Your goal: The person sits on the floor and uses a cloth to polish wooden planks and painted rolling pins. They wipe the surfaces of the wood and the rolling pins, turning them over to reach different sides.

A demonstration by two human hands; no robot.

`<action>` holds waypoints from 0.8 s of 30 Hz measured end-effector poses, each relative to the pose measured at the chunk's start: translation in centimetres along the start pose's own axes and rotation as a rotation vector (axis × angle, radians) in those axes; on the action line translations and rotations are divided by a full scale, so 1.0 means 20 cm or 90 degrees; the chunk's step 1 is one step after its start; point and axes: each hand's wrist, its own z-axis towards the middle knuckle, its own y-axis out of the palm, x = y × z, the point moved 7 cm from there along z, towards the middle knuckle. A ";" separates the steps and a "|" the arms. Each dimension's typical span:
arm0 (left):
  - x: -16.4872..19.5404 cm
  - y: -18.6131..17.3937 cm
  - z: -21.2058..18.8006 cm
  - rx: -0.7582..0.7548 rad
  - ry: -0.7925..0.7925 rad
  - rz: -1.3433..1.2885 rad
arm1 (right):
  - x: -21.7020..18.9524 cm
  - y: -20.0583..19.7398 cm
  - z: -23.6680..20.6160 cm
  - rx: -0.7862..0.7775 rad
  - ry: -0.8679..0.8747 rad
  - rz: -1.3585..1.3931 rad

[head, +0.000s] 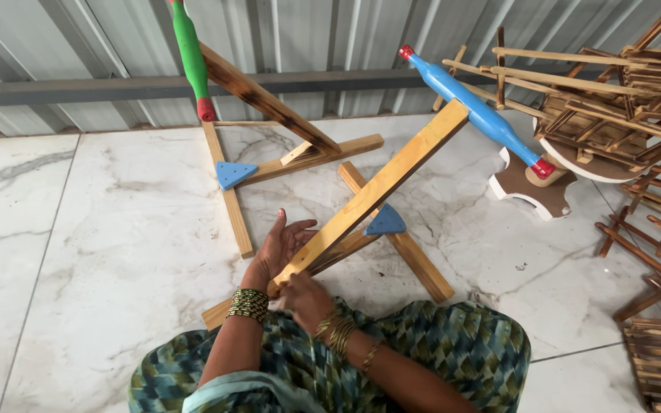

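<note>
A wooden frame of flat slats lies on the marble floor in front of me. Its long slanted slat point(380, 187) rises to a blue handle with red ends point(483, 115). My left hand point(278, 248) rests against the slat's lower left side with fingers spread. At the slat's bottom end my right hand point(306, 298) is closed around the wood. A blue triangular corner plate point(385, 222) joins the base slats. Both wrists wear bangles.
A second frame point(269, 107) with a green handle point(190, 53) and a blue corner plate point(235, 173) stands behind. More wooden frames point(613, 99) are stacked at the right, with a brown curved base point(533, 187). A corrugated metal wall runs along the back.
</note>
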 end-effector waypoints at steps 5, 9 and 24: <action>-0.01 -0.02 0.02 -0.006 -0.003 -0.011 | 0.34 -0.49 0.08 0.170 0.096 -0.073; -0.04 -0.04 0.04 0.009 -0.019 -0.028 | 0.55 -0.95 0.12 0.307 0.155 -0.188; -0.10 -0.02 0.03 0.090 -0.003 0.128 | 0.35 0.02 -0.12 0.318 0.443 0.346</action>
